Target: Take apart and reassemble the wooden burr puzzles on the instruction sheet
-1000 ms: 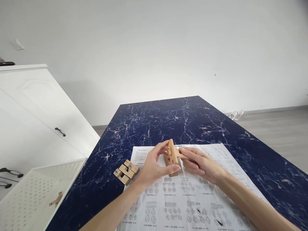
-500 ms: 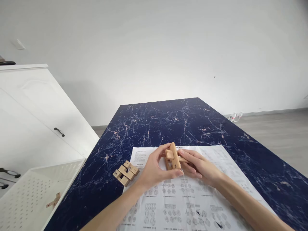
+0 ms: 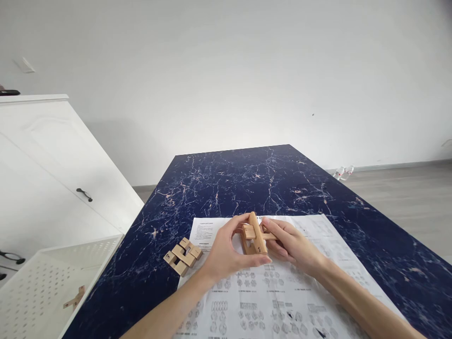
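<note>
A plain white wall [image 3: 226, 70] fills the upper part of the view, brightest low in the middle, with a soft grey shadow beside the white cabinet [image 3: 45, 165] at left. The cabinet has a raised curved moulding on its front and black pull handles [image 3: 84, 194]. A dark blue marble-patterned counter [image 3: 226, 179], veined in white with rusty flecks, narrows toward the wall. At right, a pale baseboard [image 3: 395, 165] meets grey wood-look flooring [image 3: 406, 193]. One small dark spot [image 3: 312, 114] marks the wall; the light is diffuse.
</note>
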A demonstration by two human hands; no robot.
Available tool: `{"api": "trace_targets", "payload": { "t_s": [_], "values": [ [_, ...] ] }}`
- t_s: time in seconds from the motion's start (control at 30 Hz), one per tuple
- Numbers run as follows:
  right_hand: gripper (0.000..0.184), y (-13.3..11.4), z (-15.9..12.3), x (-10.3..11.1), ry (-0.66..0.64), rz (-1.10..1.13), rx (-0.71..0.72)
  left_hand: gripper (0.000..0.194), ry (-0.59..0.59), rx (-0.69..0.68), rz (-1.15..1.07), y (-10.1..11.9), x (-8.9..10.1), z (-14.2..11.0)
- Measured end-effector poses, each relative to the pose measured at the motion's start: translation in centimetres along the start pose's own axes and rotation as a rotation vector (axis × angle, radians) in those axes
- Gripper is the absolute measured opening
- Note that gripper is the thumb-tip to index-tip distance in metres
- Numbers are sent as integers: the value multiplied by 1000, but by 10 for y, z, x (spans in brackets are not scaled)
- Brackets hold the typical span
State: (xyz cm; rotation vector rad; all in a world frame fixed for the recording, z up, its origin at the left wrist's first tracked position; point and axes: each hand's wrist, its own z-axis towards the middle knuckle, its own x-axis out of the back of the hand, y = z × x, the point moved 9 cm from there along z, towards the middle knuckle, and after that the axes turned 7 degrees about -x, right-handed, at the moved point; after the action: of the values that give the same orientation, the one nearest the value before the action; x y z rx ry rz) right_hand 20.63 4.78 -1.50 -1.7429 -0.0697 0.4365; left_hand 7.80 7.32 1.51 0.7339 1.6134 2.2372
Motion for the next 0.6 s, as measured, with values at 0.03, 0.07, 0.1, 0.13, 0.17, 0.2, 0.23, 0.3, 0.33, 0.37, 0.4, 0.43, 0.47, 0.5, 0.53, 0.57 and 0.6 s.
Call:
{"api": "trace_targets", "payload": {
  "t_s": [0.03, 0.07, 0.1, 0.13, 0.17, 0.2, 0.23, 0.3, 0.33, 0.37, 0.4, 0.43, 0.47, 0.5, 0.53, 0.57, 0.6],
  "values": [
    [53, 0, 0, 0, 13, -23, 2, 97, 4, 0, 18, 1, 0, 0],
    [53, 0, -1, -1, 19, -45, 1, 96, 4, -1, 32, 2, 0, 0],
    [54, 1, -1, -1, 20, -65, -3, 95, 1, -6, 37, 4, 0, 0],
    [54, 1, -1, -2, 20, -82, -8, 94, -3, -14, 35, 5, -1, 0],
    [55, 2, -1, -3, 18, -95, -16, 94, -9, -21, 25, 5, -1, 0],
    [55, 3, -1, -3, 16, -105, -24, 93, -15, -26, 12, 6, -1, 0],
    [56, 3, -1, -3, 13, -116, -29, 93, -20, -30, 3, 5, -1, 0],
    [55, 3, -1, -2, 9, -130, -31, 93, -32, -31, 1, 4, -2, 0],
    [55, 2, -2, -2, 8, -132, -29, 94, -40, -29, 1, 4, -2, 0],
    [54, 1, -2, -2, 6, -129, -26, 94, -47, -28, -2, 3, -2, 0],
    [53, 0, -2, -1, 3, -124, -22, 94, -51, -29, -8, 3, -2, 0],
    [52, -1, -2, -1, 0, -118, -17, 94, -55, -32, -17, 3, -3, 0],
    [51, -2, -3, -2, -3, -113, -13, 94, -58, -34, -28, 3, -3, 0],
    [50, -3, -3, -2, -5, -109, -8, 94, -62, -37, -39, 3, -3, 0],
    [49, -4, -3, -2, -7, -109, -5, 94, -64, -41, -50, 2, -4, 0],
    [49, -4, -3, -2, -6, -110, -1, 94, -67, -43, -59, 2, -4, 0],
    [48, -5, -3, -2, -4, -113, 2, 95, -68, -42, -67, 1, -4, 0]
  ]
}}
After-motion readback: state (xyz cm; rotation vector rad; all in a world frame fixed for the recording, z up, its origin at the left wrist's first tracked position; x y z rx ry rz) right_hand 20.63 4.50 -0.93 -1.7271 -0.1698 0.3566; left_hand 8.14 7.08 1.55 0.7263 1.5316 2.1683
